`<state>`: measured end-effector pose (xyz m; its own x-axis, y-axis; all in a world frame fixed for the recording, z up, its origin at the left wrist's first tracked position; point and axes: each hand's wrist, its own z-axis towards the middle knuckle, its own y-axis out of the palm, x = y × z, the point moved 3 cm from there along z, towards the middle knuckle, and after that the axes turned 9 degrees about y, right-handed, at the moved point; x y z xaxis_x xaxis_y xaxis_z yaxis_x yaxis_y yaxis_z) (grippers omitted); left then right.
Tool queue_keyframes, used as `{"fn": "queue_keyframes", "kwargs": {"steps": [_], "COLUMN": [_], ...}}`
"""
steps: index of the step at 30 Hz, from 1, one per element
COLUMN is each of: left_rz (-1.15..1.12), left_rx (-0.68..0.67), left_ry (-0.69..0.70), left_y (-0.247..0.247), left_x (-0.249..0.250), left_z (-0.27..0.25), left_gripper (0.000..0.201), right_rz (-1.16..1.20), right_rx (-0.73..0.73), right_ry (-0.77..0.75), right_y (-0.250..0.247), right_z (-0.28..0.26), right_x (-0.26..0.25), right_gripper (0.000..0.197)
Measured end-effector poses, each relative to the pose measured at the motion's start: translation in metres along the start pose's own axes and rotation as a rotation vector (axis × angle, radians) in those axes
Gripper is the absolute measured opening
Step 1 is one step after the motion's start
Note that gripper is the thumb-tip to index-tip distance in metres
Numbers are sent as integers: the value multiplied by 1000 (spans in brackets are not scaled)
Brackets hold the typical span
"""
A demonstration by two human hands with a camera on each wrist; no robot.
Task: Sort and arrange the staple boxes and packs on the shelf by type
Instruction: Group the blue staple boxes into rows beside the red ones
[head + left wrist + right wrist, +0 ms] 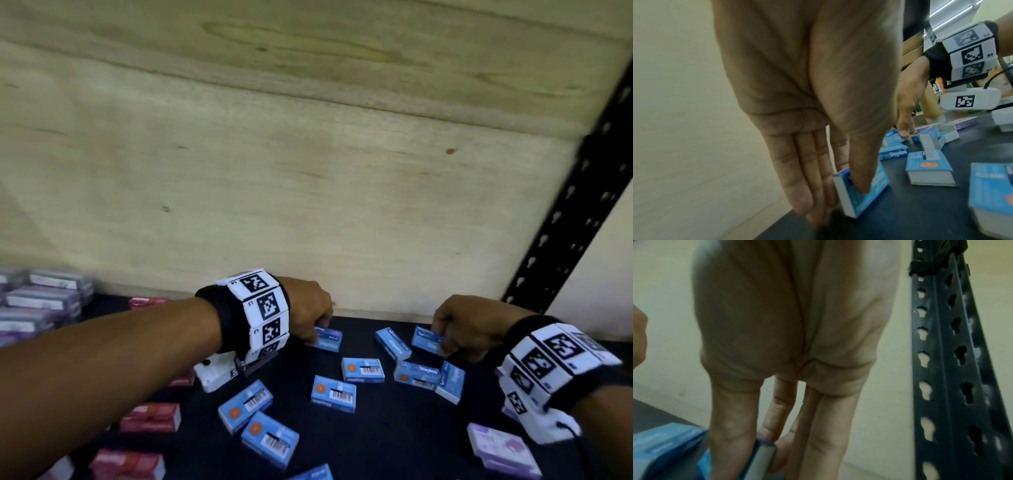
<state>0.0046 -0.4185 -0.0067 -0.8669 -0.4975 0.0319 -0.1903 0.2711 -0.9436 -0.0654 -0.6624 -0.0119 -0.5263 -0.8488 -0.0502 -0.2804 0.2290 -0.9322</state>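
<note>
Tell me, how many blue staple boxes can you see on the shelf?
10 blue boxes: one gripped by the left hand, one by the right hand, five loose near them, three nearer the front. The arms may hide more.

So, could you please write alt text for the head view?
Each hand pinches one blue staple box near the plywood back wall: left hand, right hand. More blue boxes lie scattered on the dark shelf.

The back panel (274, 171) is pale, grainy wood. The upright (953, 369) is dark punched metal. The blue boxes (332, 394) look like printed card.
</note>
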Motion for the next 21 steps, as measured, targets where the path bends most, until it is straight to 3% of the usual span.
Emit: {"fn": "queue_keyframes", "kwargs": {"steps": [4, 10, 13, 21], "left_rz": [88, 167, 141, 145], "left_rx": [-12, -65, -54, -62], "left_ry": [-84, -162, -163, -121], "left_y": [1, 2, 2, 4], "left_x": [-13, -31, -37, -35], "left_z": [-5, -7, -7, -1], "left_gripper": [33, 40, 38, 36], "right_rz": [19, -168, -197, -185], "right_rx": [80, 105, 77, 56], "right_ry": [-125, -336, -358, -336], "right_y": [-13, -4, 1, 8], "right_z": [-8, -12, -10, -3], "right_x": [-28, -90, -114, -136], "right_gripper": [16, 23, 28, 21]}}
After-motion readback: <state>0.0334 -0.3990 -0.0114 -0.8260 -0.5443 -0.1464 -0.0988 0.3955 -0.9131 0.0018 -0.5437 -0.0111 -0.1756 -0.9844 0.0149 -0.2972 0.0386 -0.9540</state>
